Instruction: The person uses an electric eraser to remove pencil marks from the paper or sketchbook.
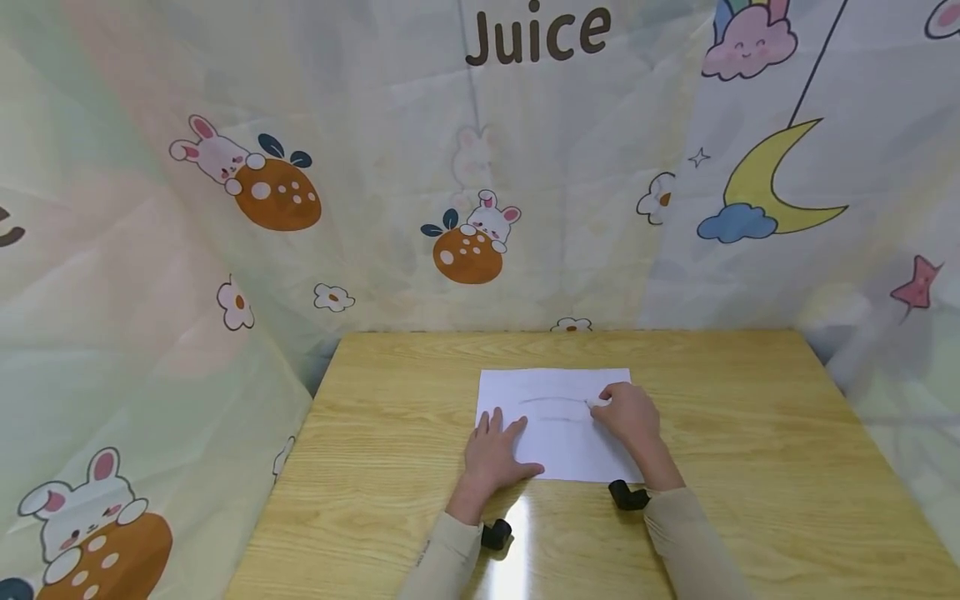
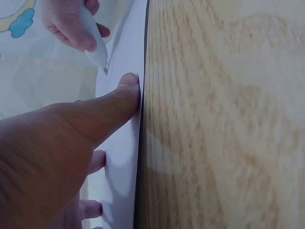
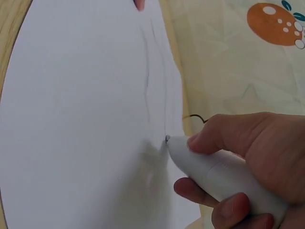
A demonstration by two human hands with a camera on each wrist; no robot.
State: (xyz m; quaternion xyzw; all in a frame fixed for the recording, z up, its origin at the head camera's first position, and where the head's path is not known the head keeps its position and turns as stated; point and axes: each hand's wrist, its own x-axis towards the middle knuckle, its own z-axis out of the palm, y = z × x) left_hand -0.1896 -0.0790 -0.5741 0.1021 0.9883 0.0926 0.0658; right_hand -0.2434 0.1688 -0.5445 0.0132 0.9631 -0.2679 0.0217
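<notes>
A white sheet of paper [image 1: 570, 458] lies on the wooden table. My left hand [image 1: 492, 454] rests on its left part with fingers spread, the thumb along the near edge. In my right hand [image 1: 630, 414], thumb and fingers grip a thick white pen [image 3: 221, 179], shaped like a correction pen. Its small metal tip meets the paper at the end of a long faint grey line [image 1: 551, 400]. A second, shorter grey line [image 1: 555, 419] runs below that one in the head view. The right hand covers part of the sheet's right edge.
The wooden table [image 1: 390, 433] reaches back to a printed cloth [image 1: 390, 167] with rabbits, fruit and a moon, which hangs behind it and at both sides. Black wrist mounts [image 1: 628, 496] show at both cuffs.
</notes>
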